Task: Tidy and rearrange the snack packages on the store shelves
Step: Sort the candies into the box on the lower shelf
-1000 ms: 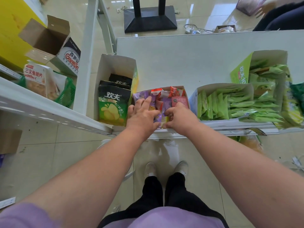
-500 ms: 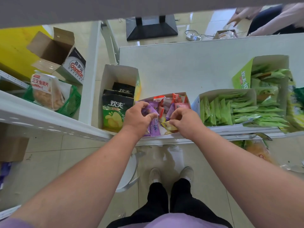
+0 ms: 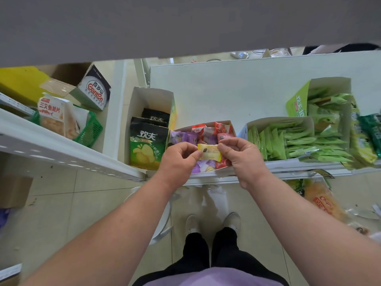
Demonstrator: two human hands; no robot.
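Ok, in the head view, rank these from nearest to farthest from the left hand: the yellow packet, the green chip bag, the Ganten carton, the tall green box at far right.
From the left hand:
1. Yellow packet, pinched at its end, held with the right hand.
2. Green chip bag, just left, in its box.
3. Ganten carton, far left, on the floor.
4. Tall green box, far right on the shelf.

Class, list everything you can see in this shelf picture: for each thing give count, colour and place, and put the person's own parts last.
yellow packet: one, yellow, held above the mixed box
mixed snack box: one, white, purple and red packets, shelf middle
chip bags: three showing, black and green, box at left
green sachets: many, light green, boxes at right
shelf: one, white
Ganten carton: one, open, far left
green basket: one, left shelf
left hand: one, pinches the packet's left end
right hand: one, pinches its right end
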